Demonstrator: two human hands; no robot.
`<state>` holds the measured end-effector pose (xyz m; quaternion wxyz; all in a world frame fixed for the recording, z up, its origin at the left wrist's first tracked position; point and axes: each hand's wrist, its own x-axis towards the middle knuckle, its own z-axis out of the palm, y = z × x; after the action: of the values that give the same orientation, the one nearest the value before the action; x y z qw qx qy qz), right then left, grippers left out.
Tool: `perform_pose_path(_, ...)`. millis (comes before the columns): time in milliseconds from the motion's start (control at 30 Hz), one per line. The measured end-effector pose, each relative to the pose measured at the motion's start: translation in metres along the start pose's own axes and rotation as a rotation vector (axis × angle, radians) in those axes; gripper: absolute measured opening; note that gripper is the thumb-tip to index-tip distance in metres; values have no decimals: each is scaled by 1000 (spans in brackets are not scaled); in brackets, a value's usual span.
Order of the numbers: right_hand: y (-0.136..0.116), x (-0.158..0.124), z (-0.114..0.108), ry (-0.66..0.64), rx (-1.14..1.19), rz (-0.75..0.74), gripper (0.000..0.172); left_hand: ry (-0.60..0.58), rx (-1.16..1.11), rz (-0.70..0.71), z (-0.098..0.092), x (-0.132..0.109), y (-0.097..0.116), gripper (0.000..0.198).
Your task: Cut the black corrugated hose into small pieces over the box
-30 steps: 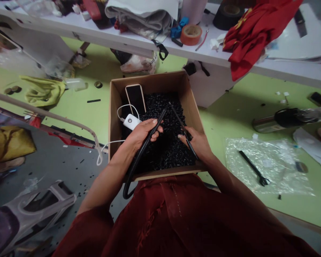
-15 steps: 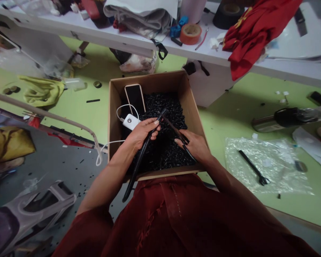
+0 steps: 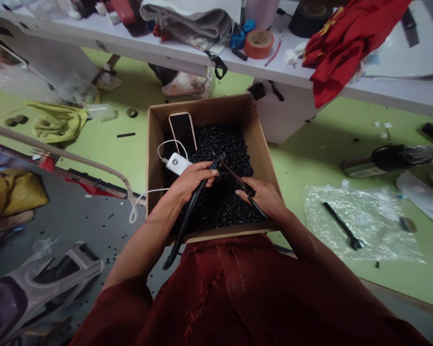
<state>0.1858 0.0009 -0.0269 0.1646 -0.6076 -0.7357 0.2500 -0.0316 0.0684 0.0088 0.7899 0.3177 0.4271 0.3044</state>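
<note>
My left hand (image 3: 197, 180) is closed around a black ribbed tube (image 3: 186, 226), close to its upper end. The rest of the tube slants down across the near edge of a cardboard box (image 3: 265, 154). In my right hand (image 3: 265, 196) is a pair of scissors (image 3: 234, 176), its dark blades meeting the tube's upper end. How far the blades are apart is hard to make out. Beneath both hands, many short black pieces (image 3: 222, 137) fill the box. A phone (image 3: 183, 130) and a white device (image 3: 176, 163) with a white cable also lie inside it.
Right of the box, a clear plastic bag (image 3: 382, 211) lies under a black strip-like tool (image 3: 341, 225). Farther right is a steel bottle (image 3: 357, 167). A cluttered white shelf (image 3: 281, 72) runs above the box. A curved rail (image 3: 104, 158) stands at left.
The tube's upper end sits slightly lower, and its lower end has shifted a little left. The scissors stay at the upper end, in my right hand.
</note>
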Motion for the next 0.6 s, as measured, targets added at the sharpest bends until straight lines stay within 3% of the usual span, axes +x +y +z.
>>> perform_pose_path(233,-2,-2,-1,35,16,32,36,-5,36,-33,3,-6,1,41)
perform_pose_path(300,-3,-2,-2,28,17,13,36,-11,37,-29,2,-6,1,37)
perform_pose_path(433,-3,-2,-2,68,13,6,36,-2,62,15,2,-5,1,8)
perform_pose_path(600,0,-1,0,40,3,12,34,39,109,20,2,-5,0,18)
